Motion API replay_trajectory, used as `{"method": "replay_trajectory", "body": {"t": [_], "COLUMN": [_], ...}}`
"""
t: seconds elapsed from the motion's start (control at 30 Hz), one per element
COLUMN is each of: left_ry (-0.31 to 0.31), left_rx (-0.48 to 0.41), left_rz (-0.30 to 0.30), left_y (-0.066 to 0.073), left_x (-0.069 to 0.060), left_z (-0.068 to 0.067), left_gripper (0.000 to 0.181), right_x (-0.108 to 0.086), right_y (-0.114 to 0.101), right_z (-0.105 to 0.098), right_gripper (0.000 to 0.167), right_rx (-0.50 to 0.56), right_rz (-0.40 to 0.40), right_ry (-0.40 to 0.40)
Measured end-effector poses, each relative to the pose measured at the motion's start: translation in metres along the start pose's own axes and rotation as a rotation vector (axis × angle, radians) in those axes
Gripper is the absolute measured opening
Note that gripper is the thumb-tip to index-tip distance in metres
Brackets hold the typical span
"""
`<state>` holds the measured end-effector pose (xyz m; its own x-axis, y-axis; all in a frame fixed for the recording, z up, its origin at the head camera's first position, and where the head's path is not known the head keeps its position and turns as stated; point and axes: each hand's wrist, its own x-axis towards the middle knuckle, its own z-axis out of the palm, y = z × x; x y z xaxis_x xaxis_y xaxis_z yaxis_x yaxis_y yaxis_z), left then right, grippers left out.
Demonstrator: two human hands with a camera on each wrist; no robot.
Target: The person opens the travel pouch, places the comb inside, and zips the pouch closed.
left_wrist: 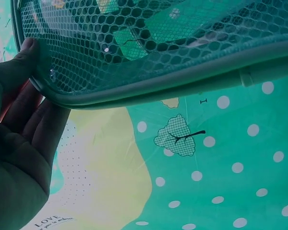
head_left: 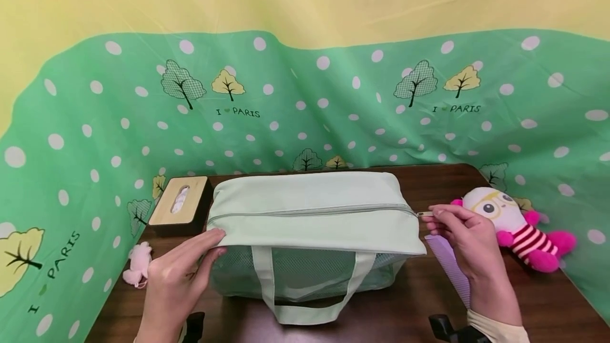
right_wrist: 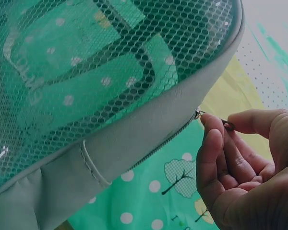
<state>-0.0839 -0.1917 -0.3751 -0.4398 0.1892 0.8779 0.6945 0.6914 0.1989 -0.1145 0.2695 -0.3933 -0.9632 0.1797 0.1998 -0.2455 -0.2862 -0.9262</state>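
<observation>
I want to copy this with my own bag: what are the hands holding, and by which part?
A pale green bag. The right hand pinches its zipper pull; the left hand grips the top's near left corner.

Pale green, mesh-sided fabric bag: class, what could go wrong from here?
The slim metal zipper pull could slip, since the right hand only pinches it. The bag might twist; the left hand grips just one end. The toothed purple comb, near the right hand, might get knocked.
</observation>
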Motion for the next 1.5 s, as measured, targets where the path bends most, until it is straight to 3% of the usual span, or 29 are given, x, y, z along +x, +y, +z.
{"method": "replay_trajectory", "body": {"t": [0.3, 0.53, 0.77, 1.13, 1.5], "left_ry": [-0.005, -0.013, -0.015, -0.024, -0.014], "left_rx": [0.000, 0.004, 0.016, 0.016, 0.026], "left_rz": [0.000, -0.012, -0.023, -0.024, -0.031], "left_y": [0.002, 0.004, 0.004, 0.006, 0.008], "left_x": [0.002, 0.001, 0.001, 0.001, 0.002], "left_z": [-0.001, -0.001, -0.001, 0.001, 0.002], "left_gripper": [0.044, 0.044, 0.044, 0.044, 0.043], "right_x": [-0.005, -0.008, -0.009, -0.015, -0.021], "right_y": [-0.003, -0.006, -0.007, -0.008, -0.010], "right_z": [0.010, 0.017, 0.020, 0.028, 0.038], "right_gripper": [0.035, 0.034, 0.034, 0.033, 0.030], "right_rx": [0.074, 0.065, 0.052, 0.152, 0.136], "right_rz": [-0.039, -0.050, -0.056, -0.083, -0.116], "right_ry": [0.013, 0.042, 0.043, 0.009, 0.009]}}
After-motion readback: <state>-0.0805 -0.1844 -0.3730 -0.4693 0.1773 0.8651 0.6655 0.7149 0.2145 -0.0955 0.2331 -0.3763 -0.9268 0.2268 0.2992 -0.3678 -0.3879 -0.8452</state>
